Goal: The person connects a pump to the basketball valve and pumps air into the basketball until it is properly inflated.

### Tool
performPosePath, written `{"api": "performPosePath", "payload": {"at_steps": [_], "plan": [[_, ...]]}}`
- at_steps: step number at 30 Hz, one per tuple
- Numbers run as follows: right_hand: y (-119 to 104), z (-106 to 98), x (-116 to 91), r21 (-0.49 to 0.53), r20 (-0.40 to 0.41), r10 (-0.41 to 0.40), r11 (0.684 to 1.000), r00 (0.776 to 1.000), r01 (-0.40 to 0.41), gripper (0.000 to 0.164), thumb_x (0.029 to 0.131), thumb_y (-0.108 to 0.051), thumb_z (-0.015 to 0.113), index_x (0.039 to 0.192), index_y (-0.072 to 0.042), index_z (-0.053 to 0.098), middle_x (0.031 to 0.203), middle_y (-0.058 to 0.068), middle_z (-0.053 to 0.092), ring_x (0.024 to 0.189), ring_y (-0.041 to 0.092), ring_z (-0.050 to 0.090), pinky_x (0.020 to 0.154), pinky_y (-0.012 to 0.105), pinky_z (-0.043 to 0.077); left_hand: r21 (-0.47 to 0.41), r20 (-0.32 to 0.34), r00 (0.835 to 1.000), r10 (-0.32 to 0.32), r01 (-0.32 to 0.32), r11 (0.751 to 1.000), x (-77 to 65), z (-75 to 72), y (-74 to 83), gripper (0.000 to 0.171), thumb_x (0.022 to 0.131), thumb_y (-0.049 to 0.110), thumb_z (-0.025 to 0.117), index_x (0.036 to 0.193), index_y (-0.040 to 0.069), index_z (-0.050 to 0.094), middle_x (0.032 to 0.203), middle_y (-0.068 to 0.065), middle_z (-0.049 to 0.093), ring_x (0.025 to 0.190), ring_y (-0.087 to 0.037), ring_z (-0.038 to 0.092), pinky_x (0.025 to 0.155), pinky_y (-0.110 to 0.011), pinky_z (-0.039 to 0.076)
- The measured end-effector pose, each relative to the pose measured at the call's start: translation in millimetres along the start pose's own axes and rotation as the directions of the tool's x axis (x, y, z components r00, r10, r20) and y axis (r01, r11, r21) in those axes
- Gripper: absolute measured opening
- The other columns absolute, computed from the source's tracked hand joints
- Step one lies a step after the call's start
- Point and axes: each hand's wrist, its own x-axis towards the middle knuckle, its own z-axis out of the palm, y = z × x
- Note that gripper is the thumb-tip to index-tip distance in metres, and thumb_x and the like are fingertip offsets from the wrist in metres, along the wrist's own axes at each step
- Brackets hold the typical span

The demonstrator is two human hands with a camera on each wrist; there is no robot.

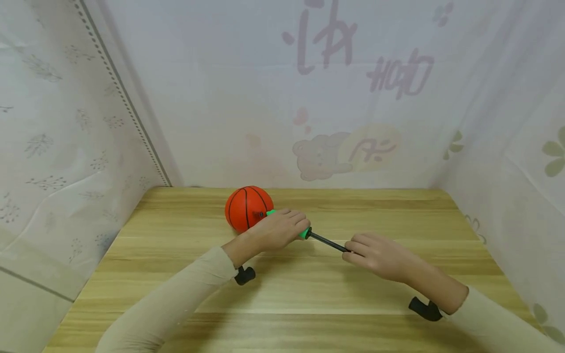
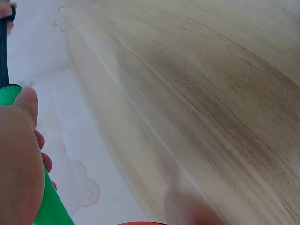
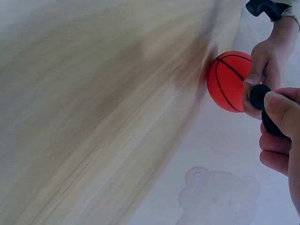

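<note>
The green plastic tube and thin black rod, gripped by left hand and right hand respectively, should be kept aligned.

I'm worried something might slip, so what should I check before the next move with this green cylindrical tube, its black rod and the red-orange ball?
1. Left hand grips the green cylindrical tube: ok.
2. Right hand holds the black handle: ok.
3. Slim black rod extends out of the tube: ok, a length shows between the hands.
4. Tube's far end is joined to the round red-orange ball with black seams: cannot tell, the join is unclear.
5. A hand is free to steady the ball: not ok, both are occupied.
</note>
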Motion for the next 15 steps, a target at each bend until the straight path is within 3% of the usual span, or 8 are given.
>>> {"api": "performPosePath", "payload": {"at_steps": [8,15], "plan": [[-4,-4,-14,-0.016,0.009,0.001,1.000,1.000,0.000,0.041,0.113,-0.009,0.031,0.101,-0.006,0.071,0.095,0.004,0.069,0.084,0.017,0.063,0.073,0.029,0.056,0.007,0.015,1.000,-0.012,0.012,1.000,0.3,0.2,-1.3,0.018,0.108,0.030,0.050,0.113,0.013,0.053,0.102,0.005,0.054,0.099,-0.012,0.053,0.090,-0.027,0.046],[3,9,1,-0.013,0.050,0.013,1.000,0.999,-0.013,0.043,0.113,-0.009,0.027,0.102,-0.006,0.069,0.096,0.005,0.067,0.085,0.019,0.062,0.074,0.029,0.055,0.023,0.010,1.000,-0.016,0.016,1.000,3.7,0.8,0.6,0.016,0.107,0.029,0.052,0.109,0.013,0.050,0.101,0.005,0.053,0.096,-0.011,0.051,0.086,-0.025,0.045]]}}
